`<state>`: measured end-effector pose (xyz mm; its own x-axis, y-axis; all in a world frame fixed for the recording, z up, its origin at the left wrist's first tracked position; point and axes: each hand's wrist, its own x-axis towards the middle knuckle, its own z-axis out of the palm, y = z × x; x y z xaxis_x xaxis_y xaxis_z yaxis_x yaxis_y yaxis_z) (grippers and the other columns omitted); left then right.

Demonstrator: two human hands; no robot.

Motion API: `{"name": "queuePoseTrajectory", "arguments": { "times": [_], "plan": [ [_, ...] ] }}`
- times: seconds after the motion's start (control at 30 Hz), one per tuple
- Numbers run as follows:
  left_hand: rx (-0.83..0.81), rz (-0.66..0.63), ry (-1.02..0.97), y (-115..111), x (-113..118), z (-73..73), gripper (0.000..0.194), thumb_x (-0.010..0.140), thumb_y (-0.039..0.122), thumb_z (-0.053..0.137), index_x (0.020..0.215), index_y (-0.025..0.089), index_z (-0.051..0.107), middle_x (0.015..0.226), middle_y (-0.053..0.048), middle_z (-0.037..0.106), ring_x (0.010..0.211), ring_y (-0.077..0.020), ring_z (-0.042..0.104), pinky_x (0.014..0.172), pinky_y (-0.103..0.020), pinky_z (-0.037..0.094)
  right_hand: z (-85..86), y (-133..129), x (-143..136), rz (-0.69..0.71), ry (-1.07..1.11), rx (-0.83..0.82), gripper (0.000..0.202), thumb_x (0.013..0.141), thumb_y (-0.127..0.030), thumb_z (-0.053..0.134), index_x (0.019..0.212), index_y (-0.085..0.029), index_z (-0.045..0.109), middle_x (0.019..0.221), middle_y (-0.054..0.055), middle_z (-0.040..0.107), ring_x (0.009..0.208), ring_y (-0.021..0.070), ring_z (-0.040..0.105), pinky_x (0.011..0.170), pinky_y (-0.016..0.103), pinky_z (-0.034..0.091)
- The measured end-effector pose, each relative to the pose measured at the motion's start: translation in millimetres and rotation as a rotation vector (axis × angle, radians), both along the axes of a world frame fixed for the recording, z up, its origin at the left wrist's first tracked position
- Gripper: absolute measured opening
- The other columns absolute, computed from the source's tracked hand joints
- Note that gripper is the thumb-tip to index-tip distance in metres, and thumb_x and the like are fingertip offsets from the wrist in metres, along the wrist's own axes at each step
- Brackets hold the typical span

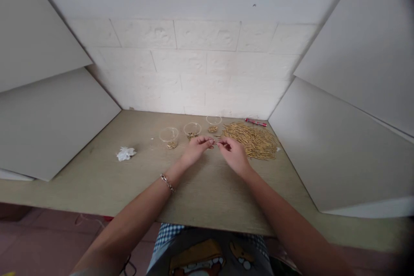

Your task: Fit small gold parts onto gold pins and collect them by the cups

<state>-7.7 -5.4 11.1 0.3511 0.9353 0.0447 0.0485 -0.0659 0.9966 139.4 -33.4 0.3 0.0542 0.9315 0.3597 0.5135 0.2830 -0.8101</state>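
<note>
My left hand (198, 147) and my right hand (233, 152) meet above the middle of the table, fingertips nearly touching. Both are closed in a pinch around something too small to make out. Just right of my right hand lies a heap of thin gold-brown sticks (255, 140). Behind my left hand stands a clear round tub (192, 127) with small dark and gold pieces in it, partly hidden by the hand. Another clear tub (168, 134) with small gold pieces is to the left. A third clear tub (214, 120), holding gold pieces, sits farther back.
A crumpled white tissue (125, 153) lies on the table (145, 181) at the left. Beyond the stick heap is a red pen-like item (255, 122). Grey panels (61, 125) stand on both sides, and a white brick-patterned wall (190, 64) closes the back.
</note>
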Motion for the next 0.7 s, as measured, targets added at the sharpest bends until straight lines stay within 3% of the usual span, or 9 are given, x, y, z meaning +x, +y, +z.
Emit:
{"name": "queuePoseTrajectory", "arguments": {
  "times": [0.43,0.7],
  "plan": [
    [-0.149,-0.084,-0.165,0.4,1.2,-4.8,0.029,0.063,0.036,0.068,0.078,0.012,0.062,0.087,-0.007,0.066,0.082,-0.0141,0.059,0.086,-0.032,0.043,-4.9,3.0,3.6,-0.076,-0.154,0.1,0.016,0.077,-0.025,0.048,0.079,-0.019,0.063,0.079,0.006,0.064,0.065,0.0149,0.055,0.063,0.028,0.042],
    [-0.183,-0.093,-0.213,0.0,0.9,-6.0,0.032,0.064,0.035,0.068,0.084,0.011,0.063,0.092,-0.008,0.065,0.08,-0.0131,0.06,0.086,-0.032,0.042,-1.3,0.9,5.0,-0.066,-0.23,0.151,0.019,0.079,-0.024,0.046,0.084,-0.02,0.063,0.082,0.007,0.064,0.07,0.0167,0.056,0.068,0.03,0.042]
  ]
}}
